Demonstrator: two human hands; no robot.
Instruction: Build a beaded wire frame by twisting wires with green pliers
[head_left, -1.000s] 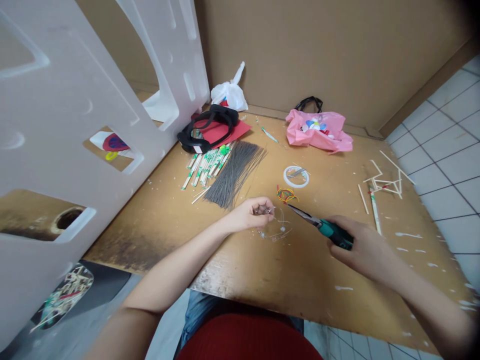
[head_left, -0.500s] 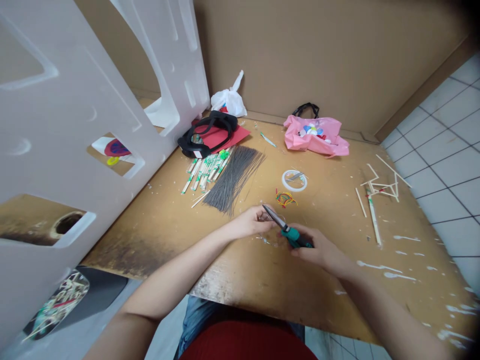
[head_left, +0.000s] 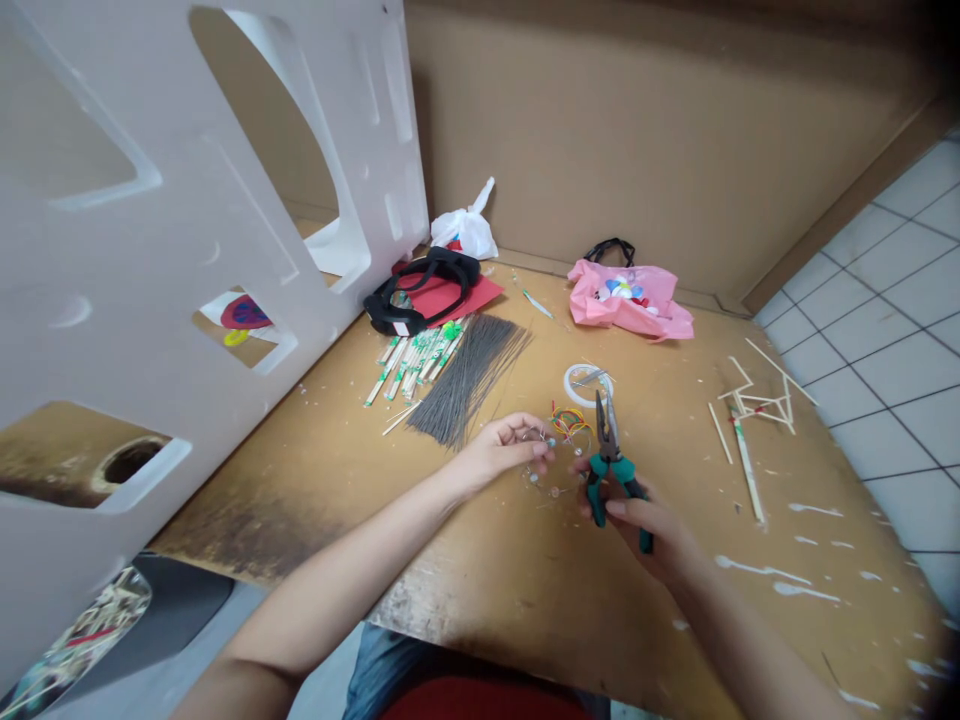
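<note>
My right hand [head_left: 643, 522] grips green-and-black long-nose pliers [head_left: 606, 455], whose jaws point away from me and stand slightly apart. My left hand [head_left: 517, 445] pinches a thin wire piece with small beads [head_left: 552, 442] between thumb and fingers. More of the beaded wire [head_left: 555, 491] loops between the two hands, just above or on the table; its exact course is too fine to make out. Beyond the hands are tangled red, yellow and green rubber bands [head_left: 570, 422] and a white ring-shaped spool [head_left: 587, 384] with small metal pieces in it.
Grey wires [head_left: 469, 385] lie in a bundle beside green-wrapped chopsticks [head_left: 420, 357] and a black headset strap [head_left: 420, 290]. A pink bag [head_left: 631, 305] and a white bag [head_left: 465, 232] sit at the back. A stick frame [head_left: 761, 405] stands right; a white plastic panel [head_left: 247, 240] rises left.
The pliers have turned from pointing left at my left hand to pointing away from me. Their jaws have opened and moved off the wire. My left hand still pinches it.
</note>
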